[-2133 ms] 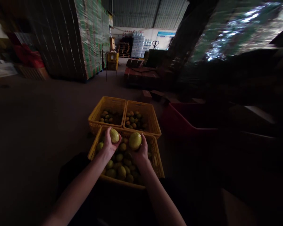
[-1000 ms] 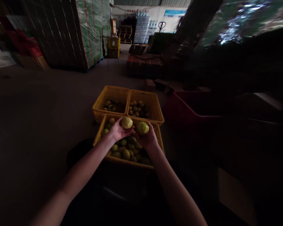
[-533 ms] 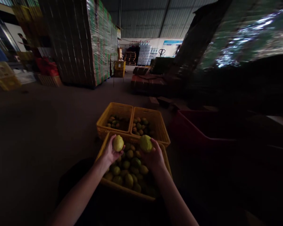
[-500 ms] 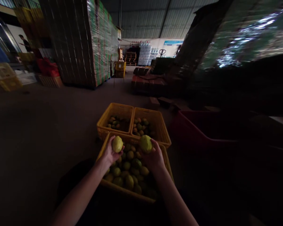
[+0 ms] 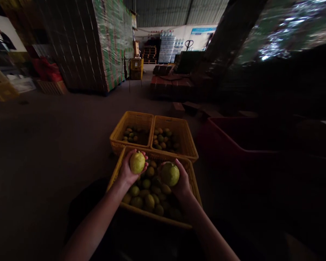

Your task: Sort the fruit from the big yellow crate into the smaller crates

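Observation:
My left hand (image 5: 126,172) is wrapped round a pale yellow-green guava (image 5: 137,162), its fingertips showing past the fruit's right side. A larger, greener guava (image 5: 170,174) sits in my right hand (image 5: 183,182), with the thumb along its right side and the other fingers mostly hidden beneath. Both fruits are held up over the near yellow crate (image 5: 154,216). Inside that crate lie several green and yellowish fruits (image 5: 149,201), partly covered from view by my hands.
Behind the near crate stand two more yellow crates, left (image 5: 116,143) and right (image 5: 190,137), each with several fruits at the bottom. A dark red bin (image 5: 228,139) is at the right. Wrapped pallet stacks (image 5: 114,47) rise farther back. A person (image 5: 5,38) is at the far left.
My right hand has come lower and its guava has turned. The left guava has turned slightly and shifted a little right. The whole view has tilted down somewhat.

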The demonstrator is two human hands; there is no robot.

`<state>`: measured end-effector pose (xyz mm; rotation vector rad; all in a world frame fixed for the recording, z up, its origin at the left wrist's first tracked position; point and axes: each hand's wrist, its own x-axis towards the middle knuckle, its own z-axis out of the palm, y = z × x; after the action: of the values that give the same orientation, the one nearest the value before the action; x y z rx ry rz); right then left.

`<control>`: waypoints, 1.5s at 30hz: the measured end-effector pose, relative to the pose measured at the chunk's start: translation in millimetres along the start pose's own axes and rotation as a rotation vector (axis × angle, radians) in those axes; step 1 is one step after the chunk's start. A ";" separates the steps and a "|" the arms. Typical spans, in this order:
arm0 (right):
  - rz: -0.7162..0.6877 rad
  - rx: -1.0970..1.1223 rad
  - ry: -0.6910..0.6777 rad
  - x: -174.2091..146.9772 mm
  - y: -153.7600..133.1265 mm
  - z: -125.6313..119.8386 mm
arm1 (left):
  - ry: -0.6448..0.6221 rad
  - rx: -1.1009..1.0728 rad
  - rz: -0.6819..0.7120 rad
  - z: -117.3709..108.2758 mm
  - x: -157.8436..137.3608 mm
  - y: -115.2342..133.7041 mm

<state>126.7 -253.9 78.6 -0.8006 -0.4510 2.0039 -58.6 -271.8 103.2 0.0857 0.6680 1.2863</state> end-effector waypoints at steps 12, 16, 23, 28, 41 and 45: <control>-0.368 -0.074 0.111 -7.9 10.9 -14.0 | -0.010 0.026 -0.089 11.1 0.3 -21.0; -0.287 -0.101 0.063 -10.1 11.9 -6.8 | -0.015 0.084 -0.045 -1.7 1.9 -21.2; -0.176 -0.211 -0.035 -18.0 10.6 7.2 | -0.205 0.277 -0.017 -9.4 -2.5 -13.7; -0.164 -0.198 -0.041 -23.9 8.9 4.1 | -0.146 0.193 -0.023 -5.7 -1.6 -13.0; -0.131 0.103 0.126 -19.3 -11.8 -11.1 | 0.052 -0.005 -0.225 -37.2 38.1 -46.0; -0.175 0.197 0.156 -22.4 -21.0 -20.4 | 0.003 0.472 -0.536 -101.8 45.1 -94.6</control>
<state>162.2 -261.8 84.2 -0.7599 -0.2213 1.7772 -23.3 -290.6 -37.4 0.2707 0.9144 0.6003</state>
